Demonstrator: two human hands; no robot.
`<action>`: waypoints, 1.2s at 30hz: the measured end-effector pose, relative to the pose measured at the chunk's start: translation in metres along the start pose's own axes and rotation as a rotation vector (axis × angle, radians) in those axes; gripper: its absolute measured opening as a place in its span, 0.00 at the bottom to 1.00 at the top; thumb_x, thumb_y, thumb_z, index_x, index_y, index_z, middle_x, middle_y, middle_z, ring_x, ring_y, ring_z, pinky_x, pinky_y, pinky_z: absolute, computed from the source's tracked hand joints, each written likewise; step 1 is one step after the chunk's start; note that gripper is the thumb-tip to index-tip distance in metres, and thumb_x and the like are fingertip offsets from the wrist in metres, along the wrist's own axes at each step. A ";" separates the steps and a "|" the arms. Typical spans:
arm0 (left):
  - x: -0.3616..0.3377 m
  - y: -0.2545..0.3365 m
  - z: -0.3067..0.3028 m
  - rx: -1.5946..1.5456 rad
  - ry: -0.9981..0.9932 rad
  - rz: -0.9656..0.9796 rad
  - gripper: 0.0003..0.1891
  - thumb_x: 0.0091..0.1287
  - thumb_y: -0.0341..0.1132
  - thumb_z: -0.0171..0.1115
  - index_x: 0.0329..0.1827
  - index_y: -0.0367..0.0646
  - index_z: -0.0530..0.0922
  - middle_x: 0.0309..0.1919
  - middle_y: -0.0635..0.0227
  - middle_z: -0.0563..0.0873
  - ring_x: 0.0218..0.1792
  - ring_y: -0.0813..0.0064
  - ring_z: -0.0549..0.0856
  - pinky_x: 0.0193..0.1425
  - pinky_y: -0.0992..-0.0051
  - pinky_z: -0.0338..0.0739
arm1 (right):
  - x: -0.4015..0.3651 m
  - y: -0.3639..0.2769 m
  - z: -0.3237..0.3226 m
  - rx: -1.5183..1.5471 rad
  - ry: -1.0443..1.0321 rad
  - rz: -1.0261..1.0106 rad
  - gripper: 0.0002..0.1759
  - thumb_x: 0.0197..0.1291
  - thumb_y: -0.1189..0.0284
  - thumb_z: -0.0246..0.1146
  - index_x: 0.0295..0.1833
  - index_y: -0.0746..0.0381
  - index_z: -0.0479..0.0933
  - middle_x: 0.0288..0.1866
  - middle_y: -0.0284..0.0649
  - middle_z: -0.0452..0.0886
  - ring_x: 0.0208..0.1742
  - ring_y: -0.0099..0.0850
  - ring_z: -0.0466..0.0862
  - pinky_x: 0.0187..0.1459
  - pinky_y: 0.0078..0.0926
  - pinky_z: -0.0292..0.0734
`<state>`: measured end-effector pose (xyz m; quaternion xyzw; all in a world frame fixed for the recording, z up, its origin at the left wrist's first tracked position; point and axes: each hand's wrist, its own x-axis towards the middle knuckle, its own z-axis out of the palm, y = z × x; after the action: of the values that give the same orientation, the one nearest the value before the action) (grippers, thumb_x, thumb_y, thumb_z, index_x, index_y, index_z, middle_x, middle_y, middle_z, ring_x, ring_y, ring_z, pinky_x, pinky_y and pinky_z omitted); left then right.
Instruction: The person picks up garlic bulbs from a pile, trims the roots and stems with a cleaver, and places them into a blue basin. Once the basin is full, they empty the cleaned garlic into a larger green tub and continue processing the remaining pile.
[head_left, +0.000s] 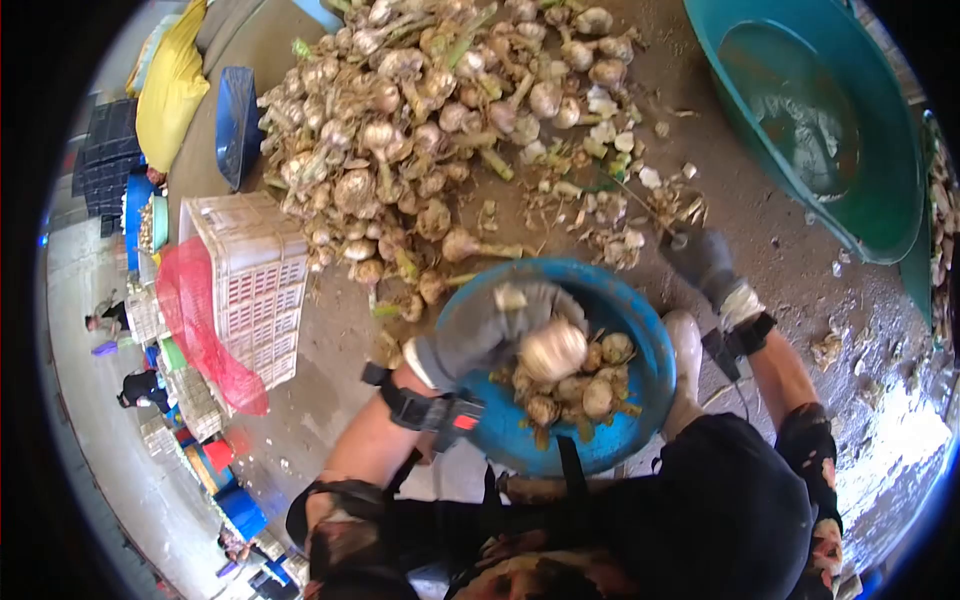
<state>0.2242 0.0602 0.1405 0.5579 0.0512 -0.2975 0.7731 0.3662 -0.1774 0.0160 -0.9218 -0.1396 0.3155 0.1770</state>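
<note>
My left hand (500, 325), in a grey glove, is closed around a garlic bulb (553, 350), blurred by motion. It is above a blue basin (655, 350) that holds several trimmed garlic bulbs (590, 395). To the basin's upper right, my right hand (700, 262), gloved too, is closed on a thin, blade-like tool (640, 203) that points up and left over scraps on the floor. Beyond the basin rises a big heap of garlic with stems (390, 130).
A large green tub (840, 190) stands at the upper right. White plastic crates (250, 290) with red netting (195, 320) are on the left. Cut stems and peel (610, 225) litter the floor. Other people (145, 390) are at the far left.
</note>
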 end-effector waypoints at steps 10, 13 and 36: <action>0.027 -0.064 -0.147 1.843 0.027 -0.423 0.23 0.53 0.44 0.60 0.51 0.45 0.72 0.58 0.59 0.67 0.56 0.61 0.69 0.56 0.67 0.67 | -0.011 0.005 0.021 0.454 -0.278 -0.048 0.14 0.45 0.65 0.61 0.38 0.60 0.75 0.23 0.41 0.77 0.24 0.28 0.77 0.31 0.26 0.73; 0.035 -0.061 -0.151 1.732 0.041 -0.648 0.23 0.53 0.46 0.59 0.51 0.45 0.73 0.54 0.59 0.71 0.52 0.59 0.72 0.53 0.68 0.68 | -0.015 0.019 0.023 0.822 -0.396 0.036 0.13 0.46 0.65 0.61 0.37 0.60 0.76 0.21 0.40 0.77 0.23 0.26 0.77 0.30 0.26 0.73; 0.069 -0.115 -0.061 -1.049 0.900 -0.116 0.31 0.63 0.57 0.41 0.60 0.41 0.61 0.57 0.57 0.68 0.57 0.58 0.68 0.58 0.58 0.66 | -0.035 -0.055 0.002 0.206 0.280 -0.624 0.14 0.39 0.65 0.64 0.34 0.58 0.74 0.27 0.42 0.77 0.30 0.41 0.78 0.31 0.33 0.73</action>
<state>0.2369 0.0640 -0.0068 0.1757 0.5336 -0.0140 0.8272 0.3308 -0.1409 0.0559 -0.8463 -0.3561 0.1294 0.3744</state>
